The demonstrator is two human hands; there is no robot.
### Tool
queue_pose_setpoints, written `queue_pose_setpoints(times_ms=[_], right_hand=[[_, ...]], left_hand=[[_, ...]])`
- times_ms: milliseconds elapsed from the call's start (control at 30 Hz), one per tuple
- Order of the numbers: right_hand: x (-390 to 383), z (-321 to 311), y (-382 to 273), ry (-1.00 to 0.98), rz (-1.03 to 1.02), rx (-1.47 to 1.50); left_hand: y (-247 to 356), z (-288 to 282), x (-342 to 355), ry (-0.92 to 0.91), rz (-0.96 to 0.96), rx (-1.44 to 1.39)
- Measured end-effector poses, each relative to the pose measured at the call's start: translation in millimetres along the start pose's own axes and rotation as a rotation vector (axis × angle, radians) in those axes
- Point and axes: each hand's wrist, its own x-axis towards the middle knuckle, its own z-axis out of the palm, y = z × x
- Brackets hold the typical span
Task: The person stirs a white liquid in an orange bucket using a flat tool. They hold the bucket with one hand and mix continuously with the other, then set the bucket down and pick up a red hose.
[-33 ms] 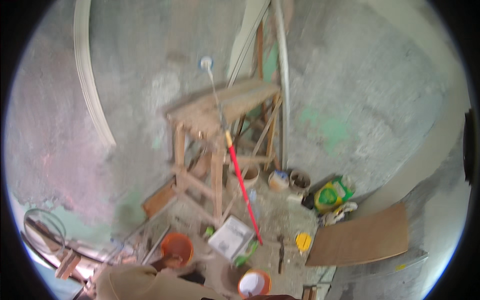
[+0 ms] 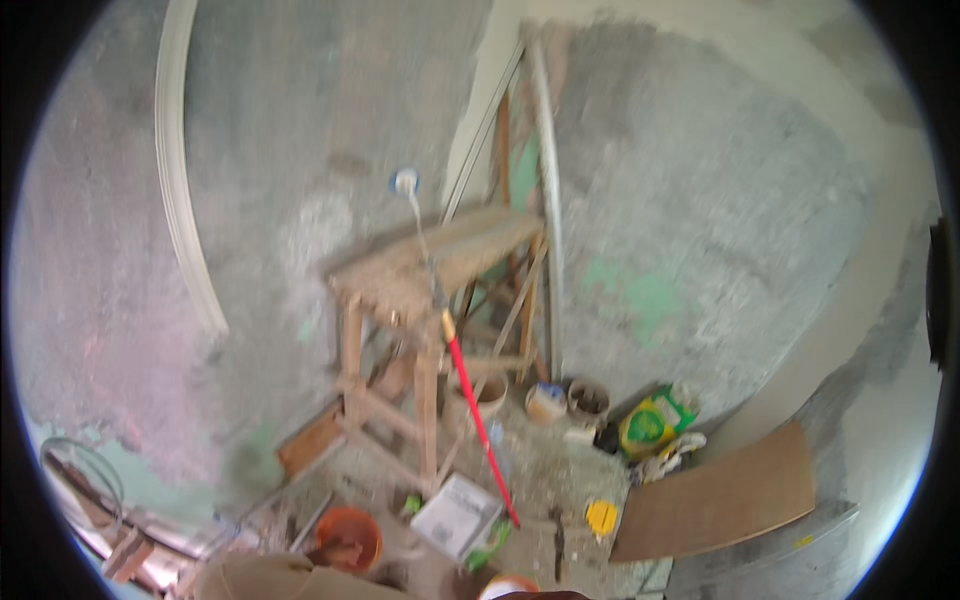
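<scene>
At the lower left, my left hand point(image 2: 343, 553) is over the near side of an orange bucket point(image 2: 352, 516). Its fingers are blurred, so whether they grip the rim or anything else I cannot tell. Beige cloth point(image 2: 290, 580) fills the lower edge beside it. My right hand is out of view. A second orange bucket point(image 2: 511, 584), pale inside, is cut off by the bottom edge. Between the two lies a white box-like thing point(image 2: 455, 518) with dark printing. A long red pole point(image 2: 478, 420) rises from near it toward the wooden bench.
A rough wooden bench point(image 2: 415, 268) stands against the patchy grey wall point(image 2: 270, 150). Several tubs point(image 2: 588, 398) and a green-yellow bag point(image 2: 655, 425) line the wall's foot. A brown board point(image 2: 725, 495) lies at right. A yellow disc point(image 2: 601, 517) is on the floor.
The view has tilted up, so the scene sits lower in the picture. Less of the pale-lined bucket shows. My left hand remains at the other orange bucket.
</scene>
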Motion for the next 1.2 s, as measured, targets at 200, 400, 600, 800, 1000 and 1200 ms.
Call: queue_pose_setpoints(times_ms=[200, 400, 600, 800, 1000, 1200], right_hand=[[102.8, -8.0, -184.1, 0.066, -0.343, 0.055], [121.9, -9.1, -248.7, 0.073, -0.401, 0.081], [125.5, -9.0, -254.4, 0.088, -0.377, 0.081], [130.2, -12.6, -255.9, 0.105, -0.358, 0.085], [126.7, -20.1, -254.3, 0.133, -0.337, 0.1], [125.5, -38.4, -250.7, 0.174, -0.326, 0.098]], left_hand=[[147.3, -15.7, -49.2, 0.184, 0.074, 0.121], [199.3, -26.8, -84.9, 0.204, 0.198, 0.077], [225.2, -25.7, -96.2, 0.192, 0.276, 0.049], [259.0, -21.5, -109.5, 0.19, 0.351, 0.034], [304.3, -2.9, -129.1, 0.137, 0.485, 0.062], [341.6, 22.8, -137.5, 0.073, 0.581, 0.073]])
